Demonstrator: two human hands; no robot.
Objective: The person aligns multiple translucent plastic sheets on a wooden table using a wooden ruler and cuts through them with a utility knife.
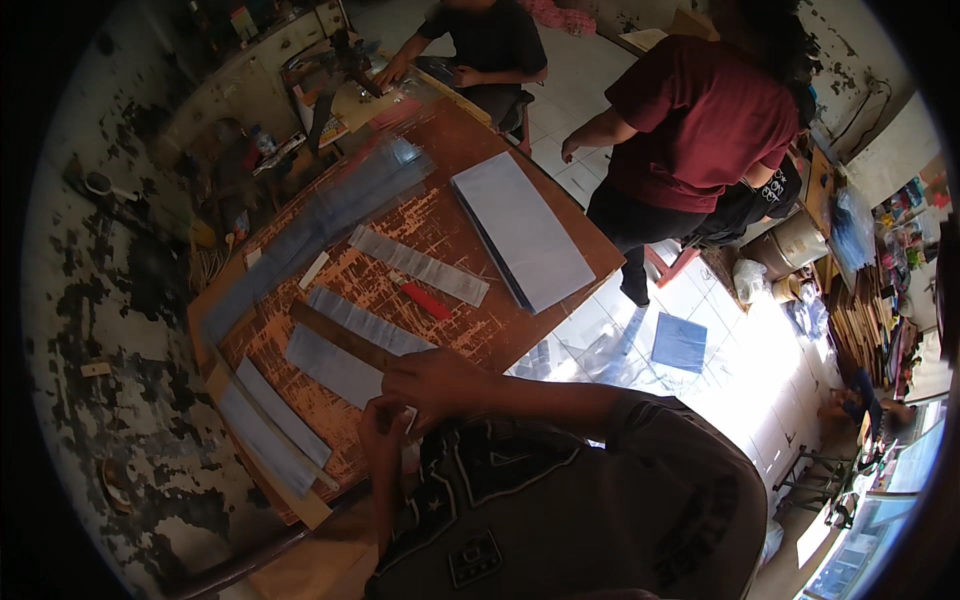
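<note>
Close to my body at the table's near edge, my right hand (440,385) is curled, with its fingers by the near end of a brown flat strip like a wooden ruler (340,335). Just below it my left hand (382,430) is closed, its fingers close to the right hand's. A small white piece (410,418) shows between the two hands; its kind cannot be made out. The ruler-like strip lies across a pale bluish sheet (325,365). Beyond it are a red-handled cutter (425,299), a narrow translucent strip (420,264) and a small white bar (314,270).
A thick stack of pale sheets (525,230) lies at the table's right. Long bluish plastic (310,225) runs along the far left edge; more strips (265,425) lie near left. One person (485,45) sits at the far end; another in maroon (690,120) stands right.
</note>
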